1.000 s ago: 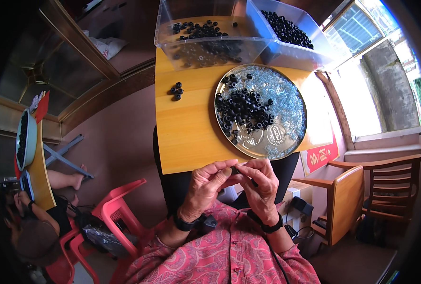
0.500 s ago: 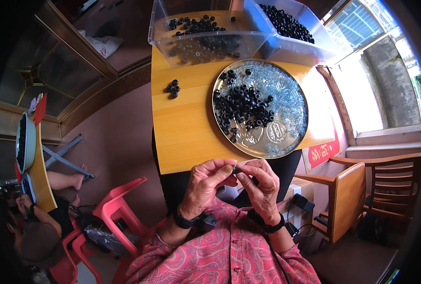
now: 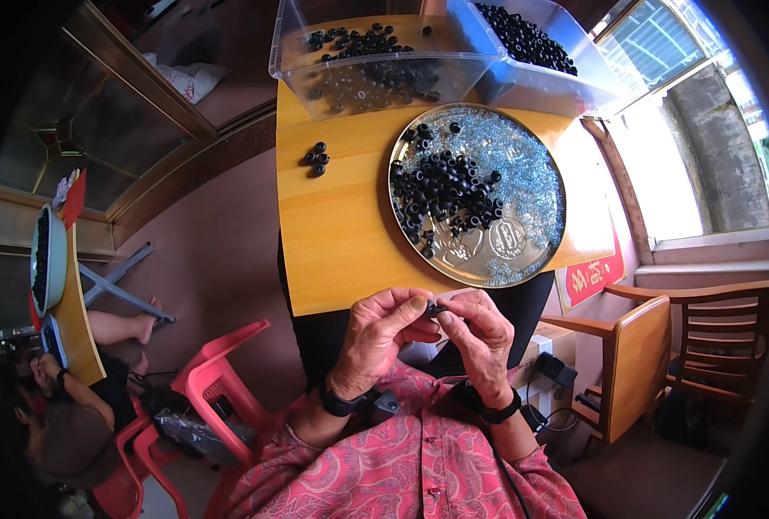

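Black little ring part [image 3: 435, 308] pinched between both our hands.
Left hand [image 3: 383, 333] and right hand [image 3: 478, 336] press fingers together on it (below the yellow wooden tabletop [image 3: 341, 225] edge), near the round silver tray [image 3: 531, 173].

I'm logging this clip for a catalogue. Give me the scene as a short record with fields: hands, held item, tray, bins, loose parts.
left hand: pinches a small black ring with the right hand
right hand: fingertips meet the left at the ring
small black ring: between both hands, near the table edge
round metal tray: black rings piled on clear beads
clear plastic bins: two, holding black rings
loose rings: small cluster on the wooden table
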A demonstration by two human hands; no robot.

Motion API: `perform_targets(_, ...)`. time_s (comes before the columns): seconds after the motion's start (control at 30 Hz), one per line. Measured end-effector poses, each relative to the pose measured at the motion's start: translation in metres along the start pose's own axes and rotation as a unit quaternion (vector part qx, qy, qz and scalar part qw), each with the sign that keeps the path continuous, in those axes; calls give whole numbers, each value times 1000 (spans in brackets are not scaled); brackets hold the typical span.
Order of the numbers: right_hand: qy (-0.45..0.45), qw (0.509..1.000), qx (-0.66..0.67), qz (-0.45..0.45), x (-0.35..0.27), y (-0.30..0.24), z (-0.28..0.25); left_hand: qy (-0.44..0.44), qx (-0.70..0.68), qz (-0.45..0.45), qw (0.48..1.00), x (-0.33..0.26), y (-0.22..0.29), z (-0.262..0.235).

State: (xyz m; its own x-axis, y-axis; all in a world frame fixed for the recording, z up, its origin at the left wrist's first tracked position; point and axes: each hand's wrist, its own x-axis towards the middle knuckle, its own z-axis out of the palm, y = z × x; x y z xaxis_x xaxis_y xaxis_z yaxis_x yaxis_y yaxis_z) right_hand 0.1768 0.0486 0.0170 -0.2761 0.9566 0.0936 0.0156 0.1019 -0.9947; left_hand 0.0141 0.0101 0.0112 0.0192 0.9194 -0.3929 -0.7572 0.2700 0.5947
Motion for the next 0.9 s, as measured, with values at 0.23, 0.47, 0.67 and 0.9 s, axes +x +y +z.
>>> perform_targets(0.23,8,999,41,14,-2,4,2,9,-2,-3,1000,0,1,2)
perform_targets(0.47,11,999,37,13,-2,2,3,12,-29,-21,999,1,0,0)
perform_targets(0.67,5,998,48,27,-2,4,3,22,-36,-18,999,1,-1,2)
perform_targets(0.9,6,999,44,25,-2,7,4,33,-21,-11,999,0,-2,3)
